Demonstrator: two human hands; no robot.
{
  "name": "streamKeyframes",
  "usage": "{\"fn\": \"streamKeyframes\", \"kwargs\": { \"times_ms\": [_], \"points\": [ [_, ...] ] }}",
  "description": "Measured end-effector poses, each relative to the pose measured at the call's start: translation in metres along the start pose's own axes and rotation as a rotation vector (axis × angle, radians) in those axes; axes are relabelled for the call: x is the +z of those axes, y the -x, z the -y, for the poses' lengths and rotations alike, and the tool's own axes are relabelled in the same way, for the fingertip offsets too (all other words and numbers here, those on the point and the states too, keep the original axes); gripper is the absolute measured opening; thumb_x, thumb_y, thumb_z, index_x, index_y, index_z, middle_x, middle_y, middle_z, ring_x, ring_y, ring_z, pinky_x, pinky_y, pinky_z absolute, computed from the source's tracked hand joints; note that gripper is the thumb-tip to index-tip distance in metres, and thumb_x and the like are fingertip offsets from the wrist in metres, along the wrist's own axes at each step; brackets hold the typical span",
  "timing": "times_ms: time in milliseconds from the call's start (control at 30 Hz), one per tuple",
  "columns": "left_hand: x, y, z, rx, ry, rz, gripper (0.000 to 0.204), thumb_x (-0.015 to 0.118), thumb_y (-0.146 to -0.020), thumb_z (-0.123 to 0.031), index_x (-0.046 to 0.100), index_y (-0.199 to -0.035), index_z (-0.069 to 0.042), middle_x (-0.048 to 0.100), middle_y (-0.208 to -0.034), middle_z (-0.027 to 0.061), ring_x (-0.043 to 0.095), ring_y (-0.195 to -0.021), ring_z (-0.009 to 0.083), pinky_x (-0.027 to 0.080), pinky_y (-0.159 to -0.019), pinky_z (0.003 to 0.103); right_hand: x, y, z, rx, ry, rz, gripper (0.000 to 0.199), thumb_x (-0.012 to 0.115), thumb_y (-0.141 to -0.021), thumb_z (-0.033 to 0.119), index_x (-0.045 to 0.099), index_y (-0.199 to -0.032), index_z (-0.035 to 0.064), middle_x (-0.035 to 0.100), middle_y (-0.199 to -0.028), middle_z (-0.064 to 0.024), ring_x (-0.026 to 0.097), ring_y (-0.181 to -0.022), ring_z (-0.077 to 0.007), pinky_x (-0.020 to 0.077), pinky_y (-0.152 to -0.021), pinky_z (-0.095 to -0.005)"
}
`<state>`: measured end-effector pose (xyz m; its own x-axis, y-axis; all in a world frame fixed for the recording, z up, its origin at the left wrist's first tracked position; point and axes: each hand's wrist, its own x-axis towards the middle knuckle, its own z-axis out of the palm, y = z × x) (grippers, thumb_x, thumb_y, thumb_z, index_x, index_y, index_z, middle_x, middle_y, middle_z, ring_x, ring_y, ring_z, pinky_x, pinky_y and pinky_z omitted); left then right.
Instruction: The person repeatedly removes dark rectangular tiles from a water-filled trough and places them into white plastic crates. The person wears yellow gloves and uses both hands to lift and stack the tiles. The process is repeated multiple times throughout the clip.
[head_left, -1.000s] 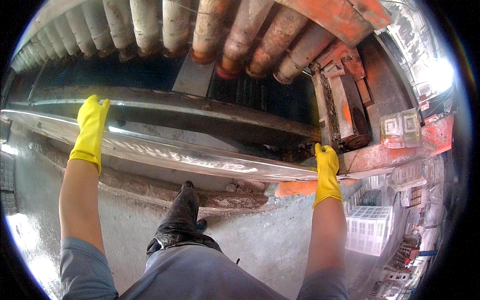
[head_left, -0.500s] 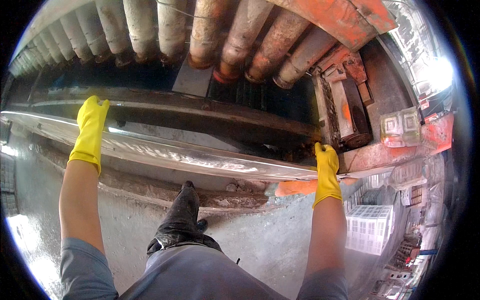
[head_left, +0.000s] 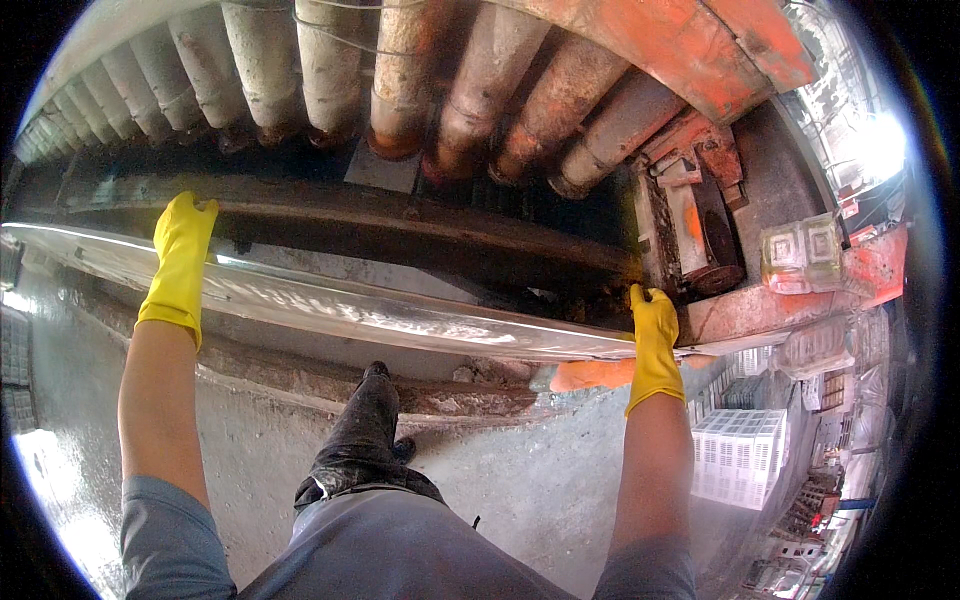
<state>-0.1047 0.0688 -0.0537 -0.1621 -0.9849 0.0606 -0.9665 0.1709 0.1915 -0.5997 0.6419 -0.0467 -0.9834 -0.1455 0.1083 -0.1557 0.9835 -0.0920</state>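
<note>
Both hands (head_left: 655, 330) w/ fingers (head_left: 180, 212) mostly curled, nr metal panel (head_left: 400, 318), contact unclear.

Yellow-gloved hands (head_left: 180, 245), short grey-blue sleeves (head_left: 172, 535)

Factory or workshop floor, by look of it. Row of grimy cylinders (head_left: 400, 85) in heavy machinery; orange frame (head_left: 650, 45), paint worn. Grey bare floor (head_left: 530, 480). White crates (head_left: 740, 455) right, clear plastic containers (head_left: 800, 257) nearby, clutter (head_left: 800, 520) beyond.
</note>
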Motion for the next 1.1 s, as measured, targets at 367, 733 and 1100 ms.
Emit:
{"fn": "streamKeyframes", "kwargs": {
  "times_ms": [367,733,1100],
  "points": [
    [0.007,-0.004,0.007,0.039,-0.006,-0.05,0.057,0.071,-0.09,-0.052,0.071,-0.125,-0.008,0.073,-0.125,0.0189,0.068,-0.118,0.0391,0.053,-0.1,0.046,-0.002,0.0,0.002,0.011,-0.006,0.036,0.062,0.058,-0.092,0.065,0.075,-0.125,0.016,0.075,-0.115,-0.0215,0.071,-0.109,-0.0405,0.0555,-0.092,-0.0488],
    [-0.004,0.004,0.0,0.035,0.005,-0.025,0.053,0.07,-0.09,-0.05,0.072,-0.123,-0.008,0.073,-0.124,0.0181,0.068,-0.117,0.0389,0.053,-0.099,0.047,-0.005,0.002,0.005,-0.001,-0.012,0.041,0.057,0.059,-0.092,0.064,0.077,-0.117,0.0164,0.077,-0.108,-0.0186,0.073,-0.103,-0.0405,0.0565,-0.087,-0.0491],
    [-0.002,0.003,0.0,0.004,-0.004,0.0,0.062,0.068,-0.092,-0.052,0.067,-0.136,-0.007,0.069,-0.136,0.0165,0.064,-0.128,0.0361,0.049,-0.108,0.044,-0.001,-0.002,0.0,0.007,-0.001,0.047,0.059,0.059,-0.092,0.065,0.076,-0.12,0.0158,0.076,-0.111,-0.0202,0.072,-0.105,-0.0406,0.0563,-0.089,-0.0487]
  ]
}}
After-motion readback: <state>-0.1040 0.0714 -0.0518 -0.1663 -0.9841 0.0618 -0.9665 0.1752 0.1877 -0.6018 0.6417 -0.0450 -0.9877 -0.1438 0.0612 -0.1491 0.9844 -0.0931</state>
